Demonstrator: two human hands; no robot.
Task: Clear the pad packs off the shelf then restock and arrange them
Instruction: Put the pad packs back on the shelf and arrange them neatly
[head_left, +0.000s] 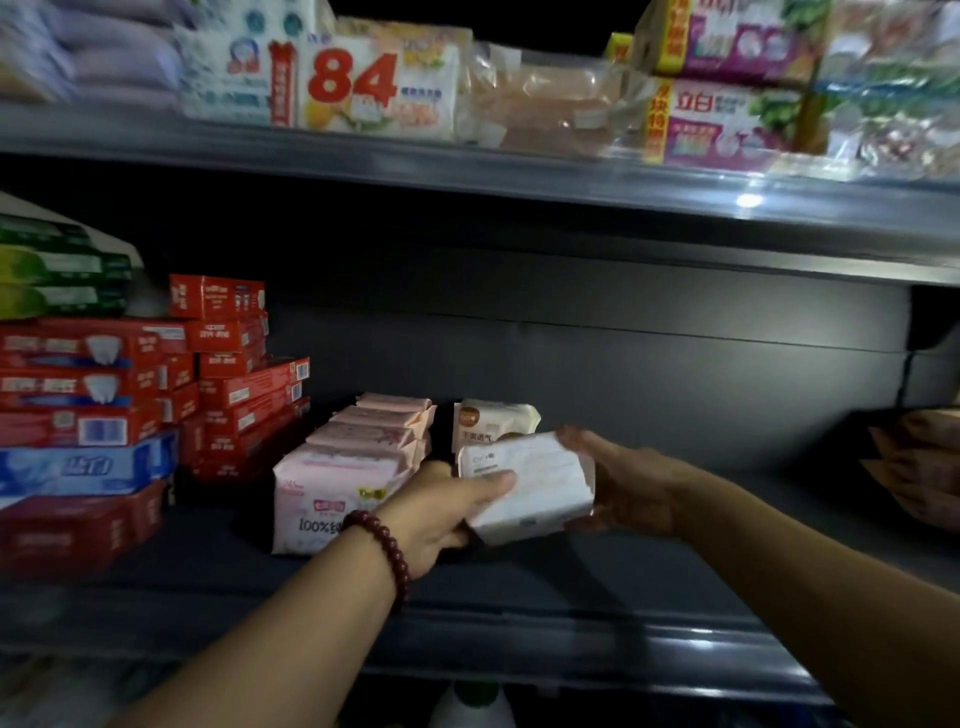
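Two bare forearms reach in over the dark grey metal shelf, the left one wearing a dark red bead bracelet. Just beyond, the left grip clasps the near-left end of a white rectangular plastic-wrapped pad pack, thumb on top and fingers underneath. The right grip cups the opposite end, fingers curled over its far corner. The pack is held between the two, just above the shelf board. Its long axis runs across the shelf from one grip to the other, and its broad face is tilted toward the camera.

Touching the left grip's far side is a row of pale pink soft pad packs running front to back. Directly behind the held pack a cream pad pack stands upright. The likely placement is the bare spot in front of that cream pack, just right of the pink row. That would mean lowering the pack and rotating it to line up. Both grips are equally near.
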